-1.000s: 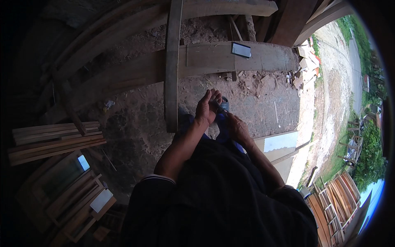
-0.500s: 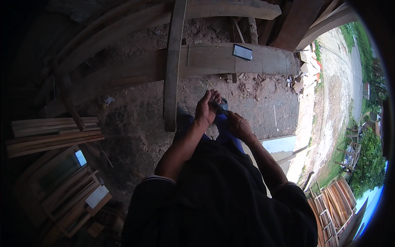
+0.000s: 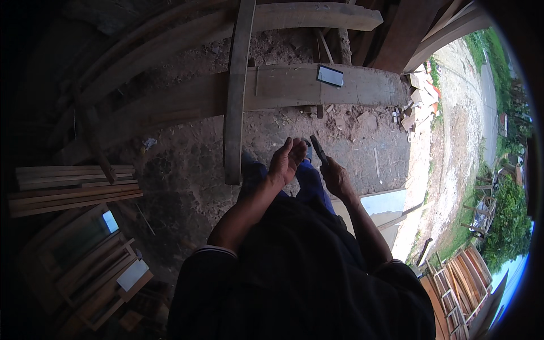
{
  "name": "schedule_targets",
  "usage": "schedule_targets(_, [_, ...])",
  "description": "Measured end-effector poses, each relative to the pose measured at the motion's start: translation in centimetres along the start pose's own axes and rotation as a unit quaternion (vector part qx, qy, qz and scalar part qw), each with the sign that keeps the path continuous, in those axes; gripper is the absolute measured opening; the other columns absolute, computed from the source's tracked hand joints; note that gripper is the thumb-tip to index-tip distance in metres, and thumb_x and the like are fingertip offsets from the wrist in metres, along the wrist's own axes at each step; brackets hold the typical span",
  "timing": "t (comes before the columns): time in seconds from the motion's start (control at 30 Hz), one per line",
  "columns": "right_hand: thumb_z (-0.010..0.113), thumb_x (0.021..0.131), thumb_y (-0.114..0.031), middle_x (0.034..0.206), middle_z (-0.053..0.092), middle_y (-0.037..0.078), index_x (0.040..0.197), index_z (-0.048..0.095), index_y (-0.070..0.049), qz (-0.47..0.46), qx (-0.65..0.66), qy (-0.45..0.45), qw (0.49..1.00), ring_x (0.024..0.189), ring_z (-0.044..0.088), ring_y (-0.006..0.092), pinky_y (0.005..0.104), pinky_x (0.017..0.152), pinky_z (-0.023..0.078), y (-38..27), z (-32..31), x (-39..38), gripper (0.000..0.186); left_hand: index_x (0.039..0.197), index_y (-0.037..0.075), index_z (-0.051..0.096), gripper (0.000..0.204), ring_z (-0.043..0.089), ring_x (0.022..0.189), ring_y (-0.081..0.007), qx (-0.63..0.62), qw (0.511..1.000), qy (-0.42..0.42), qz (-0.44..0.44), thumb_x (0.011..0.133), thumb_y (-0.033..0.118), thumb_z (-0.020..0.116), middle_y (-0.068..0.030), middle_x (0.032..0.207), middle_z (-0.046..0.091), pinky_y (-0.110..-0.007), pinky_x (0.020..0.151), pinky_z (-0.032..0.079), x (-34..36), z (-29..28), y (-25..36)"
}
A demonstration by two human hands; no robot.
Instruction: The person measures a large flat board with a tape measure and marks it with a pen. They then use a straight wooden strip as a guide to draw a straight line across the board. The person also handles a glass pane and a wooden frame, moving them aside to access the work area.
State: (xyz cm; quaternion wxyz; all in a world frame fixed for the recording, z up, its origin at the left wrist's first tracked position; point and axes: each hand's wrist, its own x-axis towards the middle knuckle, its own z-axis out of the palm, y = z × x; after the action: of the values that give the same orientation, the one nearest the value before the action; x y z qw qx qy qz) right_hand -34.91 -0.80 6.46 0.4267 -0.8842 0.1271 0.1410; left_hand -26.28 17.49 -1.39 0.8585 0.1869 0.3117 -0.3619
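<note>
My left hand (image 3: 285, 161) is palm up with its thumb raised and fingers loosely extended, holding nothing that I can see. To its right, my right hand (image 3: 338, 180) is closed around the lower end of a dark, narrow, bar-like tool (image 3: 318, 148). The tool's free end points away from me and slightly left; its exact kind is too dark to make out. A gap separates the tool from my left hand. Both hands are in front of my body, above my blue-clad legs (image 3: 309, 182).
A wide plank (image 3: 283, 88) runs across ahead, bearing a flat dark-edged rectangular object with a pale face (image 3: 330, 76). An upright-looking beam (image 3: 236, 113) crosses it left of my hands. Stacked boards (image 3: 79, 184) lie at left, wood scraps (image 3: 416, 99) at right.
My right hand has drawn the dark tool away from my left palm, to the right, and its free end now points forward. My left hand has come slightly nearer to me.
</note>
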Motion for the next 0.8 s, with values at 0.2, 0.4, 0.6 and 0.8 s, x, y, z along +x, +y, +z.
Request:
schedule_targets(0.2, [0.053,0.101,-0.022,0.075,0.052,0.0,0.113,0.056,-0.006,0.153,0.175,0.051,0.971,0.062,0.054,0.0096,0.0287,0.054,0.045,3.1,-0.8,-2.2,0.021,0.114,0.004,0.064,0.033,0.07,0.101,-0.024,0.132,0.976,0.043,-0.17,0.1,0.034,0.063,-0.0103,0.107,0.072,-0.04,0.092,0.057,-2.6,-1.0,-3.6])
schedule_targets(0.4, [0.055,0.098,-0.026,0.071,0.052,0.0,0.101,0.052,-0.006,0.182,0.297,0.113,0.931,0.06,0.053,0.0105,0.0304,0.054,0.046,3.7,-4.8,-3.8,0.02,0.117,0.004,0.063,0.036,0.067,0.106,-0.0232,0.155,0.973,-0.006,-0.171,0.104,0.035,0.054,-0.0108,0.112,0.069,-0.041,0.098,0.053,-2.0,5.7,-3.6])
schedule_targets(0.6, [0.055,0.098,-0.024,0.072,0.054,0.002,0.101,0.054,-0.006,0.162,0.265,0.063,0.949,0.062,0.056,0.0125,0.0321,0.055,0.047,8.1,-8.3,-3.7,0.019,0.118,0.001,0.063,0.038,0.066,0.105,-0.0223,0.278,0.955,-0.09,0.055,0.105,0.035,0.052,-0.0112,0.109,0.069,-0.038,0.096,0.054,7.6,23.5,6.0])
schedule_targets(0.8, [0.057,0.096,-0.025,0.074,0.055,0.002,0.104,0.055,-0.006,0.144,0.267,0.073,0.95,0.065,0.058,0.0132,0.0325,0.057,0.048,11.5,-12.8,-3.0,0.021,0.157,0.019,0.033,0.085,0.017,0.151,-0.0459,0.864,0.102,0.171,0.462,0.088,0.051,0.071,-0.023,0.165,0.014,-0.05,0.12,0.029,6.3,40.2,13.5])
